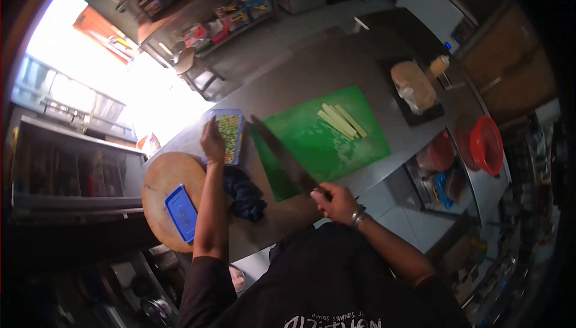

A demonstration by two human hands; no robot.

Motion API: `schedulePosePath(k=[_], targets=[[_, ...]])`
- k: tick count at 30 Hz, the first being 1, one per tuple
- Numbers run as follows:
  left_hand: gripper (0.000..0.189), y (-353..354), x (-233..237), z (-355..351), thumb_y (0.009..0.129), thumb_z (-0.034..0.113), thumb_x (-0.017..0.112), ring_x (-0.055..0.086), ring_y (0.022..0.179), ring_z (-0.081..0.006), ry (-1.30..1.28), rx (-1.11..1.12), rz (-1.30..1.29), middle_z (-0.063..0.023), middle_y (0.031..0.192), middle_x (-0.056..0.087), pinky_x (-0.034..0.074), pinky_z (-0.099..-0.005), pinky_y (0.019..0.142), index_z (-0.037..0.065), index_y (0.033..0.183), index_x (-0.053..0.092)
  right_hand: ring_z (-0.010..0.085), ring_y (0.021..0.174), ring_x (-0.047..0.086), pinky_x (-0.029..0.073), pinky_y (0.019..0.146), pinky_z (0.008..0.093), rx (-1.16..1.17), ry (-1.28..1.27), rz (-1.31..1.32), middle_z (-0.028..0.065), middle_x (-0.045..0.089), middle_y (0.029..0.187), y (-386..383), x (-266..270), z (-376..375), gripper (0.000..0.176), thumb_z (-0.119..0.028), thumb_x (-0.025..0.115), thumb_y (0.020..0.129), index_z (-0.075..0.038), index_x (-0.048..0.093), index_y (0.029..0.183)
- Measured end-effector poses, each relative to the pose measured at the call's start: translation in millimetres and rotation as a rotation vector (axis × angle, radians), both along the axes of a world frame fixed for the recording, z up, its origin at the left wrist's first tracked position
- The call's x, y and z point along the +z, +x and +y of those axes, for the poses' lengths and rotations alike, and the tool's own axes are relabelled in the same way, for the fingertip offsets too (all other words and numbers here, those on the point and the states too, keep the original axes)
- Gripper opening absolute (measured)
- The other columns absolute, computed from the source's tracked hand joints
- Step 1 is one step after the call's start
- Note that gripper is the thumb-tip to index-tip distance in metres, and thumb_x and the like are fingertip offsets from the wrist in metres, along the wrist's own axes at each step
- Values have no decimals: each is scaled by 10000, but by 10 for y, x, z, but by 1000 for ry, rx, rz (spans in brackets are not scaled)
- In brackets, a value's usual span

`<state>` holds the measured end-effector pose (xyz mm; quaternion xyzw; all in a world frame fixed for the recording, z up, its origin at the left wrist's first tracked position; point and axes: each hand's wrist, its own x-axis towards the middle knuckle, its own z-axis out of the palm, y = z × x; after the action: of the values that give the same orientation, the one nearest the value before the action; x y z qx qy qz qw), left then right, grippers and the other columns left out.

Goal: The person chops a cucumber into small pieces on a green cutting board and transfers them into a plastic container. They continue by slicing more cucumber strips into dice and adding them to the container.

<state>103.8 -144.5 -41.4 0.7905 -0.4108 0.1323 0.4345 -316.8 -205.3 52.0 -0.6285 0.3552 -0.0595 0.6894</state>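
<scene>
Our left hand rests against the left wall of a blue container, fingers pointing away from us and held together. From the head view we cannot tell whether they clasp the rim or only lean on it. The container sits on the steel counter and is filled with finely chopped green pieces. Our right hand is closed around the handle of a long knife, with a metal band on the wrist. The blade runs away from us and to the left, lying across the near-left corner of the green cutting board, and its tip ends just beside the container. Further out on the board, well apart from the blade, a few pale green strips lie side by side. Between our two arms a dark crumpled cloth sits on the counter, touching the near end of the container. To its left is a round wooden board with a blue lid lying flat on it. Beyond the cutting board, to the right, a dark tray carries a pale wrapped lump. A red bowl stands below the counter's right edge.
</scene>
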Motion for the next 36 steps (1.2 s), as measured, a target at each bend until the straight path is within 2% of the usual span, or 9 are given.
schedulePosePath(k=[3, 5, 9, 13, 14, 19, 23, 28, 36], targets=[[227, -141, 142, -43, 1011, 187, 585, 719, 805, -349, -14, 134, 216, -167, 941, 748, 555, -411, 704, 66, 1166, 698, 60, 494, 542, 438, 408, 247, -190, -45, -3, 2, 602, 650, -568, -56, -181, 271, -294, 635, 1003, -48, 595, 897], [211, -88, 148, -94, 1013, 225, 585, 706, 715, -360, 168, 276, -5, -172, 857, 737, 541, -440, 644, 82, 1094, 718, 48, 482, 523, 425, 403, 233, -346, -8, 77, -4, 569, 635, -885, -40, -323, 244, -265, 631, 1011, -69, 562, 883], [329, -15, 93, -138, 1052, 303, 476, 693, 745, -365, 426, 180, -232, -168, 888, 729, 530, -477, 692, 80, 1017, 715, 42, 481, 520, 417, 396, 224, -592, 95, 58, -10, 570, 624, -1399, -150, -458, 250, -246, 646, 1005, -64, 558, 858], [344, -28, 25, -121, 1057, 256, 430, 669, 981, -405, 365, -11, -256, -207, 1081, 707, 519, -470, 826, 27, 1102, 682, 43, 477, 519, 412, 400, 228, -678, 96, 41, -14, 566, 608, -1704, -355, -464, 240, -231, 643, 1007, -50, 566, 870], [350, -51, 22, -105, 1057, 238, 432, 650, 1088, -397, 385, 24, -45, -211, 1157, 695, 511, -444, 891, 6, 1154, 675, 43, 477, 520, 410, 405, 228, -699, 103, 38, -15, 566, 603, -1754, -398, -466, 235, -223, 643, 1006, -45, 570, 872], [358, -125, 124, -82, 1053, 283, 470, 705, 1002, -341, 472, 34, -110, -181, 1070, 737, 530, -421, 879, 21, 1157, 690, 47, 490, 541, 414, 423, 235, -720, 117, 27, -2, 586, 608, -1894, -640, -492, 220, -206, 653, 1000, -35, 584, 881], [372, -138, 339, -84, 1046, 307, 478, 708, 896, -331, 763, 365, -59, -174, 952, 734, 539, -414, 827, 17, 1114, 702, 58, 504, 568, 427, 436, 239, -700, 75, 13, 14, 604, 614, -1929, -800, -534, 198, -187, 666, 991, -28, 599, 894], [312, 171, -8, 116, 1052, 283, 511, 714, 785, -294, 278, 57, -82, -139, 981, 744, 539, -403, 770, 40, 1052, 706, 66, 501, 572, 436, 446, 238, -673, 73, -4, 19, 608, 616, -1909, -867, -659, 169, -173, 671, 987, -26, 617, 923], [316, -538, 487, -253, 1014, 314, 571, 696, 814, -358, 490, 396, -31, -191, 904, 711, 530, -435, 724, 35, 1065, 711, 59, 508, 562, 439, 456, 241, -650, 77, -39, 15, 604, 619, -1774, -757, -819, 187, -184, 672, 987, -7, 623, 951]])
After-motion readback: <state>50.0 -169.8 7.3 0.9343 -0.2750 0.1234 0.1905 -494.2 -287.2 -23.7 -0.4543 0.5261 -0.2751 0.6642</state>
